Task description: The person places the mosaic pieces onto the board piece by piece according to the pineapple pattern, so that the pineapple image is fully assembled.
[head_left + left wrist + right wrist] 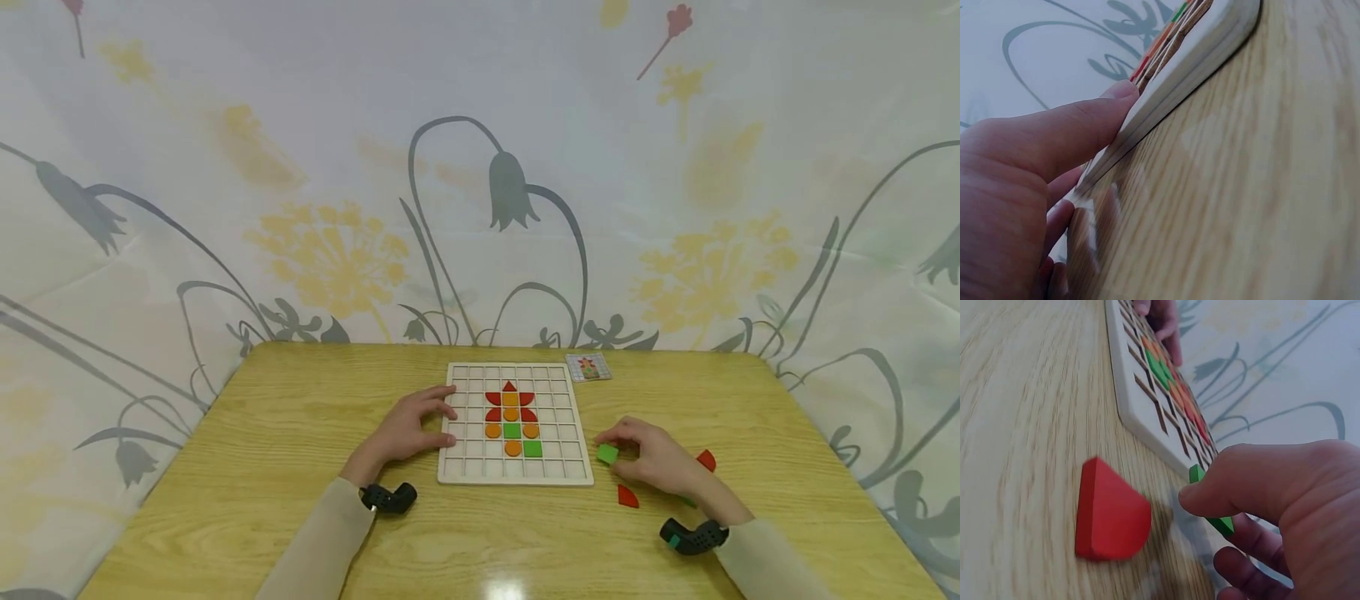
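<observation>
My right hand point(651, 454) pinches a green square tile point(607, 453) between thumb and fingers, just right of the board. In the right wrist view the green tile point(1221, 525) is tilted, seen nearly edge-on under the thumb. The white grid board point(517, 481) carries red, orange and green pieces in its middle columns, with a red triangle point(509, 387) at the top and a green square point(532, 449) at the lower right. My left hand point(408, 425) rests at the board's left edge, fingers extended; its thumb point(1088, 128) touches the rim in the left wrist view.
A red quarter-circle piece point(627, 497) lies on the wooden table point(450, 542) below my right hand. Another red piece point(707, 459) and a partly hidden green piece point(687, 501) lie beside the right wrist. A small picture card point(588, 367) lies by the board's far right corner.
</observation>
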`<state>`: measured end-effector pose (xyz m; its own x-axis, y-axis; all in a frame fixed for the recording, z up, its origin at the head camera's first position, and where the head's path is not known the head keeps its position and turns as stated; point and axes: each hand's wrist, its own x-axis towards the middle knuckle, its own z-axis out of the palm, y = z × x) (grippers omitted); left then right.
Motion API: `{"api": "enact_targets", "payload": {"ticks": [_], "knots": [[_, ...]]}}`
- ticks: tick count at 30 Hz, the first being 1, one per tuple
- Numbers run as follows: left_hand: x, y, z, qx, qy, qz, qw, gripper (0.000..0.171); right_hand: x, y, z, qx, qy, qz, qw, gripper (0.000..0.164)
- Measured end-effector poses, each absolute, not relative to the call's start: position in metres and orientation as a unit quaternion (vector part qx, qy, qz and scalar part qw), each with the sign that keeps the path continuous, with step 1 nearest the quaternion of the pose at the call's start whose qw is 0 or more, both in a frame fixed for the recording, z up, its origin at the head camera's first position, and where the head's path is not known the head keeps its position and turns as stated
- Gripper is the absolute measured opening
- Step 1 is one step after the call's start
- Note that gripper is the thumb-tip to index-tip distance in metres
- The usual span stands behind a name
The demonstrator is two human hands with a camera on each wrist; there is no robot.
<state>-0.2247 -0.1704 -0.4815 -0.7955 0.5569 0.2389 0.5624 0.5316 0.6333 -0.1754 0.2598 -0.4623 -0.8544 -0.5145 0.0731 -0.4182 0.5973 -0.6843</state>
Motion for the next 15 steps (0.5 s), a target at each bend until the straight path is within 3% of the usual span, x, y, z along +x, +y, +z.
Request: {"api": "enact_targets", "payload": {"ticks": [15], "knots": [[-0.222,-0.169,-0.477,-0.316,-0.875,-0.366,0.001,0.026,-0.186,0.211,-0.456,-0.276,0.880,-0.385,0.037,0.031]]}}
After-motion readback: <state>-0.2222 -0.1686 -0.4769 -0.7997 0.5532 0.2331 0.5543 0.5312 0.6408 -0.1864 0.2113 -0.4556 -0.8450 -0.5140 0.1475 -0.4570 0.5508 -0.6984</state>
